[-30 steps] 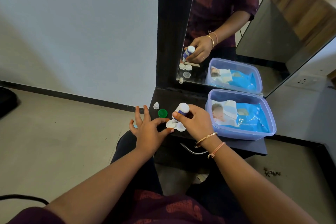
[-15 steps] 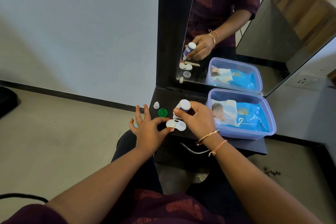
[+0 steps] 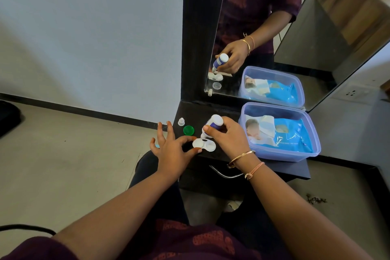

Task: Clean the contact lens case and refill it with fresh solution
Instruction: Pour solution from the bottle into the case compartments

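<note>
A white contact lens case (image 3: 204,145) lies open on the black shelf (image 3: 278,167), both wells showing. My left hand (image 3: 173,150) pinches its left end between thumb and forefinger, other fingers spread. My right hand (image 3: 229,137) holds a small white solution bottle (image 3: 213,123) with a blue label, tipped nozzle-down over the case's middle. A green lens-case cap (image 3: 188,130) and the bottle's small white cap (image 3: 181,121) rest on the shelf just behind my left hand.
A translucent blue plastic box (image 3: 280,154) holding a blue wipes packet sits right of my right hand. A mirror (image 3: 274,27) stands behind the shelf and reflects the scene. A metal drawer handle (image 3: 223,174) is below the shelf edge.
The bottle has lifted slightly and tilted more steeply over the case. The case now shows fully beside my left fingers.
</note>
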